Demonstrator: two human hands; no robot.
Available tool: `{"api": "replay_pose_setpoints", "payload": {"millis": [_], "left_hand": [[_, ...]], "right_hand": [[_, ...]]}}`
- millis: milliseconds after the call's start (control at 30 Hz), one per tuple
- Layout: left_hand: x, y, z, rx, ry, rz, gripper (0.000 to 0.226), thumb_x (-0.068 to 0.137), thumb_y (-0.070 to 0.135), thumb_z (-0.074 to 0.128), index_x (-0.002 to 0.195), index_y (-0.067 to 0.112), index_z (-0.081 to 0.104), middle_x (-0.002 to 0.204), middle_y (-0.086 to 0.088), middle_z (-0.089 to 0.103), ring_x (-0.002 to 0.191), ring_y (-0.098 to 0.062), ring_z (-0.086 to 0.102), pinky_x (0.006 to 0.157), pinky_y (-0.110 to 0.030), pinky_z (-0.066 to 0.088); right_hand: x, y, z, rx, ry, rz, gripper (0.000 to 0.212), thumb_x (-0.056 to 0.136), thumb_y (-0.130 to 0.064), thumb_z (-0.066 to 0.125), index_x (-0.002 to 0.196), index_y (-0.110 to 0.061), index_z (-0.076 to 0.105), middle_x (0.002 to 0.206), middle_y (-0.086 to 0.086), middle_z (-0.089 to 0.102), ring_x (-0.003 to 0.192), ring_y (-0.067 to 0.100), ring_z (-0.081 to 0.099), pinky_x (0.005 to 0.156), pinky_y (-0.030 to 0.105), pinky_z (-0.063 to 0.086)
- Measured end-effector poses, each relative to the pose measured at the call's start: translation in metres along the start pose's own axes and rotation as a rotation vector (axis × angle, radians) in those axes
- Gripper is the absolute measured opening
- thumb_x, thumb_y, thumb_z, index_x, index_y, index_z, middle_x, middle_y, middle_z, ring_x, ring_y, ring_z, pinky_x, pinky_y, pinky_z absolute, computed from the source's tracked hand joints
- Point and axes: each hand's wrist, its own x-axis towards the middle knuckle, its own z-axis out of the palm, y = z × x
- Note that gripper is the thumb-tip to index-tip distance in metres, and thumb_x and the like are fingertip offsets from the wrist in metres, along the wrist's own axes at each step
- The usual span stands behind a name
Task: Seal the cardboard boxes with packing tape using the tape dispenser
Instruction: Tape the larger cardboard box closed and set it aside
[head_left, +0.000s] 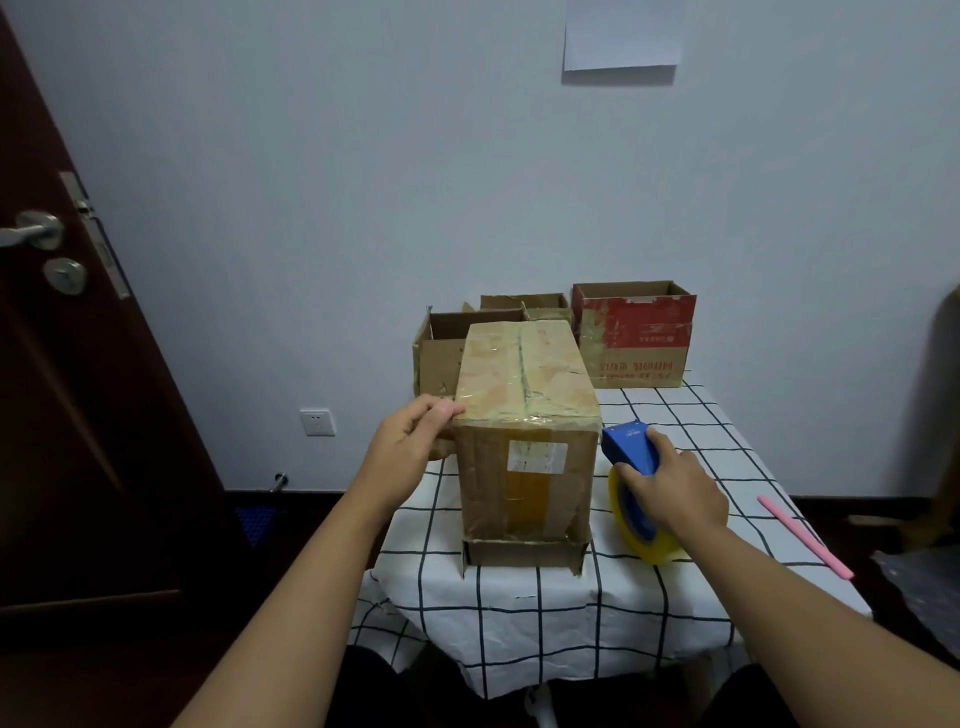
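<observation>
Standing upright near the front edge of the worktop (675, 415), which wore a white cloth with a dark grid, was a tall cardboard box (524, 431) whose top flaps were closed and covered with glossy tape. A white label and a strip of yellowish tape showed on its near face, and its bottom flaps splayed out on the cloth. The left hand (410, 441) gripped the box's upper near left corner, the thumb lying along the top edge and the fingers (441, 448) curled round the left side. Just beside the box, toward the right edge of the worktop, the right hand (675, 488) held the blue tape dispenser (631, 449), its fingers wrapped round the handle; the roll of yellow tape (647, 540) hung below the palm, close to the cloth. Three open cardboard boxes stood along the back edge: a plain one (441, 353) behind the sealed box at the left, a smaller one (540, 304) in the middle, and a red-printed one (636, 338) at the back right corner. A pink stick (805, 535) lay near the right edge.
</observation>
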Motion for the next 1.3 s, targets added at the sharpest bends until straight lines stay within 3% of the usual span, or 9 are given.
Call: {"api": "replay_pose_setpoints", "payload": {"millis": [67,167,333,533,667,833,1033,1167,1300], "left_hand": [[0.002,0.001,0.005,0.056,0.031,0.005,0.020,0.093,0.044,0.056,0.095,0.028,0.068,0.096,0.016,0.069,0.095,-0.006,0.066,0.072,-0.022,0.057],[0.004,-0.004,0.004,0.090,0.037,0.024,0.006,0.093,0.030,0.063,0.098,0.031,0.068,0.105,0.011,0.066,0.096,-0.008,0.065,0.074,-0.023,0.058],[0.000,-0.007,0.004,0.257,0.059,0.157,0.018,0.094,0.020,0.064,0.096,0.038,0.063,0.105,0.013,0.064,0.094,0.003,0.061,0.074,-0.010,0.051],[0.003,-0.001,0.009,0.330,0.060,0.098,0.010,0.090,0.044,0.064,0.092,0.036,0.060,0.101,0.015,0.062,0.091,0.008,0.058,0.064,-0.009,0.047],[0.004,0.002,0.020,0.458,0.148,0.157,0.017,0.089,0.040,0.066,0.082,0.034,0.052,0.096,0.013,0.057,0.091,0.010,0.052,0.064,-0.002,0.042],[0.003,0.006,0.027,0.527,0.171,0.120,0.049,0.069,0.081,0.047,0.081,0.034,0.044,0.096,0.014,0.052,0.085,-0.005,0.055,0.058,-0.016,0.039],[0.007,0.003,0.034,0.736,0.230,0.141,0.057,0.069,0.088,0.041,0.084,0.033,0.039,0.089,0.014,0.046,0.076,-0.005,0.051,0.053,-0.021,0.040],[0.008,0.007,0.039,0.866,0.246,0.123,0.058,0.071,0.087,0.041,0.086,0.031,0.040,0.087,0.012,0.047,0.073,-0.007,0.050,0.053,-0.024,0.046],[0.007,0.014,0.041,1.040,0.285,0.178,0.060,0.077,0.084,0.043,0.095,0.027,0.045,0.107,0.005,0.048,0.096,-0.012,0.047,0.069,-0.027,0.049]], "right_hand": [[-0.001,-0.001,0.000,-0.004,0.001,-0.001,0.070,0.090,-0.067,0.047,0.150,-0.039,0.024,0.116,0.008,0.053,0.096,0.030,0.058,0.065,0.036,0.045],[-0.002,0.000,0.001,0.003,0.005,-0.001,0.071,0.090,-0.067,0.047,0.151,-0.039,0.023,0.117,0.008,0.053,0.098,0.030,0.058,0.066,0.036,0.044],[-0.002,0.001,0.002,0.021,0.014,0.000,0.069,0.088,-0.067,0.048,0.148,-0.041,0.024,0.106,0.004,0.048,0.087,0.027,0.053,0.064,0.036,0.042],[-0.002,0.002,0.003,0.022,0.024,-0.010,0.069,0.088,-0.068,0.048,0.147,-0.042,0.024,0.102,0.001,0.043,0.082,0.024,0.048,0.064,0.036,0.043],[-0.003,0.003,0.003,0.027,0.030,-0.017,0.068,0.088,-0.067,0.048,0.146,-0.042,0.024,0.101,0.001,0.042,0.081,0.024,0.048,0.063,0.036,0.042],[-0.005,0.003,0.001,0.026,0.021,-0.023,0.067,0.089,-0.067,0.048,0.145,-0.042,0.022,0.103,0.000,0.042,0.083,0.025,0.051,0.063,0.036,0.045],[-0.006,0.003,0.000,0.036,0.014,-0.024,0.068,0.088,-0.067,0.048,0.146,-0.042,0.023,0.107,0.004,0.047,0.090,0.028,0.057,0.065,0.036,0.045],[-0.006,0.004,0.000,0.043,0.018,-0.029,0.067,0.088,-0.066,0.048,0.146,-0.042,0.023,0.102,0.001,0.042,0.082,0.025,0.050,0.064,0.036,0.044],[-0.007,0.004,0.000,0.049,0.016,-0.033,0.067,0.088,-0.066,0.048,0.146,-0.043,0.023,0.102,-0.001,0.040,0.082,0.025,0.049,0.064,0.036,0.043]]}}
